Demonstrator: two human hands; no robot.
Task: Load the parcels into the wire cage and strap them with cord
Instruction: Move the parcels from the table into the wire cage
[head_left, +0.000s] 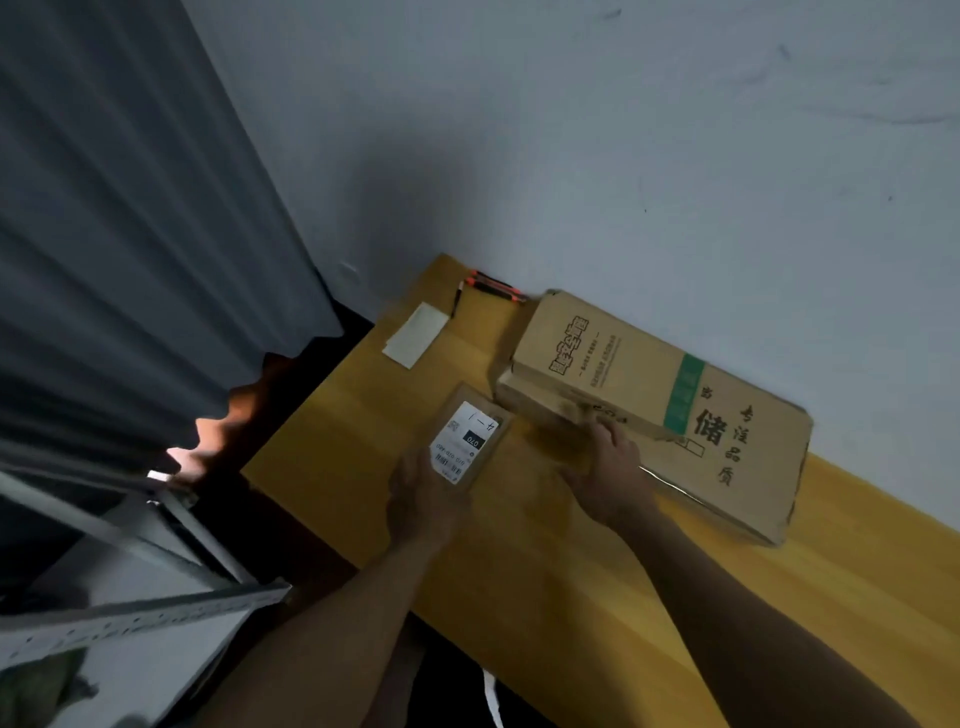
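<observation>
A small brown parcel (475, 434) with a white shipping label lies on the yellow wooden table (545, 571). My left hand (423, 501) grips its near end. My right hand (608, 475) reaches to the near edge of a stack of flattened cardboard boxes (649, 395) printed with dark characters and a green band; motion blur hides how its fingers lie. At the lower left stands a grey metal frame (130, 566), possibly the wire cage. No cord shows plainly.
Several pens (491, 287) and a pale paper slip (415, 335) lie at the table's far corner by the white wall. A grey curtain (130, 234) hangs at the left, with dark floor below it. A white strip (492, 696) hangs below the table's front edge.
</observation>
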